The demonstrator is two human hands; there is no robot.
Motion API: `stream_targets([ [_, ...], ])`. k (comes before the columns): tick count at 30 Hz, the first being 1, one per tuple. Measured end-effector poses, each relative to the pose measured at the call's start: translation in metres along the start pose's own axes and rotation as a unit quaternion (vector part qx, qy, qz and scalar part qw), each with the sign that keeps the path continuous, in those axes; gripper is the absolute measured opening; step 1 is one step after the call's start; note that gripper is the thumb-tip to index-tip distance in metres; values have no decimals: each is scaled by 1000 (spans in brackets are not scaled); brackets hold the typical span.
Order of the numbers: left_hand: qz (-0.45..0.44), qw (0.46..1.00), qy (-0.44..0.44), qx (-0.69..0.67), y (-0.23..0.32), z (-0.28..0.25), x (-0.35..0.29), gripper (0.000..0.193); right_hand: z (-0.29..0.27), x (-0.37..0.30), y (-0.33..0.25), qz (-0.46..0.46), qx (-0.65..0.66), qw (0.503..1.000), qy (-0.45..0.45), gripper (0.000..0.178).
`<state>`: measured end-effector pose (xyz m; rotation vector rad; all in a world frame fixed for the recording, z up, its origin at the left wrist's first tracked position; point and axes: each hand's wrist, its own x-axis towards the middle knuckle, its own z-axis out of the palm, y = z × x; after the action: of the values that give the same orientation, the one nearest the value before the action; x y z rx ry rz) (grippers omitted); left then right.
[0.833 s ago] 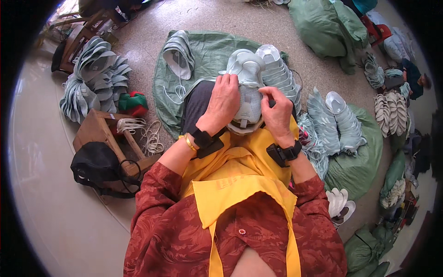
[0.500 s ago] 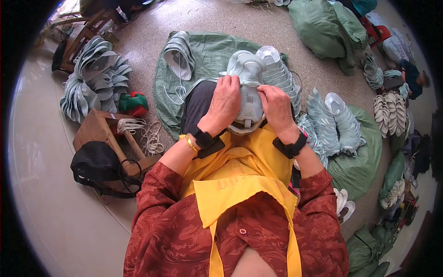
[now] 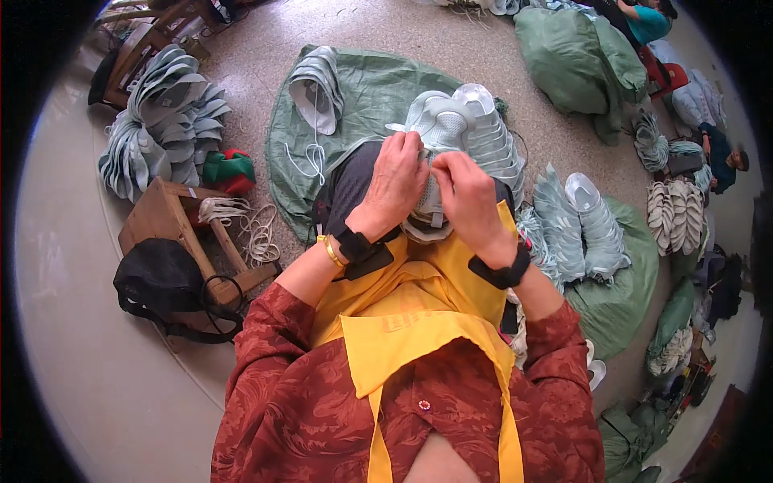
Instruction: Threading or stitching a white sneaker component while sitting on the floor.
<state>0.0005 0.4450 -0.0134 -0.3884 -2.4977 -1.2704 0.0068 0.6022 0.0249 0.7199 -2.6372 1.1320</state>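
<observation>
A pale grey-blue shoe upper [image 3: 440, 115] with a mesh surface lies across my lap, its toe pointing away from me. My left hand [image 3: 394, 183] is closed on it at the left of the lacing area, fingertips bent down. Close beside, my right hand [image 3: 471, 197] pinches thumb and forefinger together over the middle; what it holds is too small to make out. Both hands cover much of the upper's centre. Just beyond it, to the right, stands a nested row of similar uppers [image 3: 493, 141].
A green sheet [image 3: 370, 72] lies ahead with stacked uppers [image 3: 316, 88] and a white lace [image 3: 314, 165]. At left are a wooden stool [image 3: 173, 213], a black bag [image 3: 165, 282] and more uppers [image 3: 165, 109]. More uppers [image 3: 597, 225] sit at right by a green sack [image 3: 620, 302].
My right hand has moved left, close to my left hand, over the middle of the upper. The left hand has stayed nearly in place. The view has shifted slightly.
</observation>
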Motion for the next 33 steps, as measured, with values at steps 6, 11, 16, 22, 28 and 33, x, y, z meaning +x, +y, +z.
stream_targets([
  [6, 21, 994, 7, 103, 1, 3, 1, 18, 17, 14, 16, 18, -90, 996, -2, 11],
  [11, 39, 985, -26, 166, 1, 4, 3, 15, 26, 19, 19, 13, -112, 994, 4, 10],
  [16, 22, 994, -10, 109, -1, 3, 4, 12, 30, 20, 23, 15, -78, 997, 25, 7],
  [22, 16, 999, 8, 39, -1, 0, 5, 15, 28, 20, 24, -9, -68, 997, 42, 5],
  [28, 10, 1000, 7, 12, 4, -4, 9, 19, -26, 11, 8, 96, 140, 985, 39, 11],
  [33, -3, 1000, 14, 16, 10, -5, 7, 17, -113, 18, -37, 178, 395, 901, -9, 10],
])
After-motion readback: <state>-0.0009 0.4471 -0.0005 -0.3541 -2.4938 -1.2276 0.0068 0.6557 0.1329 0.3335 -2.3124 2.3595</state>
